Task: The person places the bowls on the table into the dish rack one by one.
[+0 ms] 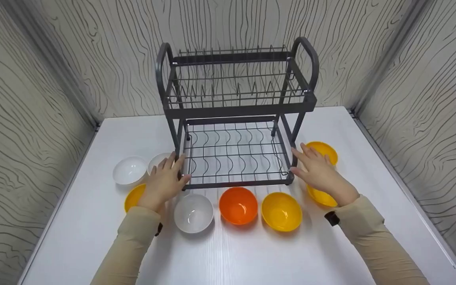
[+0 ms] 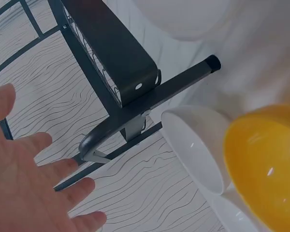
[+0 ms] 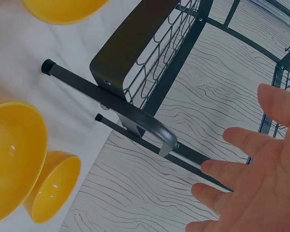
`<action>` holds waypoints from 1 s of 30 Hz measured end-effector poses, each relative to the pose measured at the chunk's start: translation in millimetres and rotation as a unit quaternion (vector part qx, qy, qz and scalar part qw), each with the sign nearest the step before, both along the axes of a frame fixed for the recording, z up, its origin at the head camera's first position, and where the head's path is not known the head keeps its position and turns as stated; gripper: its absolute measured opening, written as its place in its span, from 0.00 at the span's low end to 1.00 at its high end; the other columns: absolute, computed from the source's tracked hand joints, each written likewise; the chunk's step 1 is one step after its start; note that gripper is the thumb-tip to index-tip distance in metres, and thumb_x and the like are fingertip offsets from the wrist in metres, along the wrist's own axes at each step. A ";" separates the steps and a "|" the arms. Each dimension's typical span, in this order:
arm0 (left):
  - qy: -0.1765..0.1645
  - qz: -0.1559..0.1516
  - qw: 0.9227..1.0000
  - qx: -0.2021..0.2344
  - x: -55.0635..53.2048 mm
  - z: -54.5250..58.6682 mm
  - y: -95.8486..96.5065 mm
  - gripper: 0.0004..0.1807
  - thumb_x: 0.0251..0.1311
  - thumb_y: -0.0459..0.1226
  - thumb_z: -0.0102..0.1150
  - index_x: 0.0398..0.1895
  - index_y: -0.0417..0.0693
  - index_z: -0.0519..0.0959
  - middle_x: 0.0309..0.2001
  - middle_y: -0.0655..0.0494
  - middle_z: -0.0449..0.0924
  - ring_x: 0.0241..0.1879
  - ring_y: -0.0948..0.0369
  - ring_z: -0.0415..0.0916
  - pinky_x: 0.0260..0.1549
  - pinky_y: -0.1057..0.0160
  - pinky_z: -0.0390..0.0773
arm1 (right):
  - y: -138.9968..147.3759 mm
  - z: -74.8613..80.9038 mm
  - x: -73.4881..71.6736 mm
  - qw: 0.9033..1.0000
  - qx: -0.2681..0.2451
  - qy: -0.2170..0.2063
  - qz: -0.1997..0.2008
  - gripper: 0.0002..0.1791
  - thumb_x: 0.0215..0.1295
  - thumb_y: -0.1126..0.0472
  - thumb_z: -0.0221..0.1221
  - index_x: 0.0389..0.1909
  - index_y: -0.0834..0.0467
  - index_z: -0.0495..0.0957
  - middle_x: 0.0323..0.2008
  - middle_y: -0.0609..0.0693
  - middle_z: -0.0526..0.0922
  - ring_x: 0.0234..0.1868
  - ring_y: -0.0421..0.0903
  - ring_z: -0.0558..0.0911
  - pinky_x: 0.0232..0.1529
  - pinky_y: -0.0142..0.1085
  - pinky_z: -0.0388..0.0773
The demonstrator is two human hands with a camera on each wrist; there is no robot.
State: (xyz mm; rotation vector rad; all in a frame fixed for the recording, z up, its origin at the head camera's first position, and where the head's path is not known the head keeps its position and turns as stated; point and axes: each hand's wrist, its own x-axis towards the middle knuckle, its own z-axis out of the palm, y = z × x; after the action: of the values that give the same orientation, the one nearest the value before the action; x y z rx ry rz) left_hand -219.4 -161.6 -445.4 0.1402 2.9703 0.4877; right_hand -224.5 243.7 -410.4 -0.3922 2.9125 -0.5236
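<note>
A dark grey two-tier dish rack [image 1: 238, 112] stands on the white table. My left hand [image 1: 164, 183] is spread beside its front left post, and my right hand [image 1: 318, 171] is spread by the right post. In both wrist views the fingers of the left hand [image 2: 34, 179] and right hand [image 3: 258, 169] are extended, apart from the rack. Below the left hand lie a yellow bowl [image 1: 133, 198] and a white bowl [image 1: 160, 161]. Partly behind the right hand are two yellow bowls, one farther back [image 1: 325, 150] and one nearer [image 1: 322, 196].
Along the rack's front stand a white bowl [image 1: 193, 213], an orange bowl [image 1: 238, 206] and a yellow bowl [image 1: 282, 211]. Another white bowl [image 1: 129, 170] sits at the far left. Wood-patterned panels [image 1: 430, 79] enclose the table [image 1: 220, 261] on the back and both sides.
</note>
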 end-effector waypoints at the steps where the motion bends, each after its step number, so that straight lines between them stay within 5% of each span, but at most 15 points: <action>1: -0.004 0.005 1.000 0.010 -0.3 -1.3 -0.1 0.38 0.62 0.57 0.46 0.73 0.61 0.46 0.74 0.47 0.39 0.71 0.41 0.44 0.67 0.38 0.44 | -1.5 0.4 0.1 1.000 0.000 0.002 0.000 0.38 0.66 0.41 0.48 0.71 0.54 0.51 0.72 0.63 0.43 0.70 0.68 0.45 0.63 0.69 0.33; 8: -0.014 0.040 0.990 0.132 -4.7 -13.8 -0.6 0.41 0.65 0.50 0.47 0.73 0.50 0.39 0.73 0.41 0.36 0.71 0.42 0.45 0.66 0.41 0.52 | -11.0 2.3 1.6 1.000 -0.013 0.014 0.001 0.36 0.66 0.46 0.50 0.71 0.54 0.51 0.72 0.62 0.44 0.70 0.68 0.46 0.64 0.68 0.33; 16: 0.023 0.049 0.944 0.325 -16.0 -29.7 6.3 0.38 0.67 0.37 0.45 0.72 0.37 0.37 0.71 0.36 0.44 0.71 0.46 0.47 0.69 0.50 0.50 | -26.3 -2.9 6.2 0.999 -0.029 0.030 -0.002 0.34 0.66 0.49 0.50 0.70 0.53 0.53 0.72 0.61 0.46 0.72 0.63 0.45 0.66 0.65 0.37; 22: 0.030 0.091 0.929 0.357 -21.8 -35.5 10.3 0.37 0.68 0.35 0.43 0.72 0.36 0.36 0.72 0.39 0.43 0.71 0.47 0.46 0.69 0.52 0.50 | -44.1 -11.7 14.8 0.996 -0.047 0.072 0.017 0.32 0.66 0.51 0.52 0.69 0.55 0.57 0.71 0.60 0.52 0.71 0.61 0.52 0.67 0.62 0.45; 30: 0.069 0.114 0.935 0.330 -25.0 -42.8 13.1 0.34 0.68 0.33 0.42 0.72 0.41 0.39 0.71 0.41 0.51 0.70 0.49 0.52 0.67 0.54 0.57 | -69.1 -28.1 27.9 0.994 -0.071 0.078 0.037 0.31 0.66 0.51 0.52 0.68 0.54 0.59 0.70 0.58 0.55 0.70 0.60 0.55 0.68 0.58 0.50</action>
State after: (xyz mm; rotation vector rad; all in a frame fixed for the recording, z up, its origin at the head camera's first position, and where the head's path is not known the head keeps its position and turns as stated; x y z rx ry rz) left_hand -244.4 -148.5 -488.2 -0.1179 2.8259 1.5475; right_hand -196.6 174.6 -438.6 -0.5824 3.0031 -0.7207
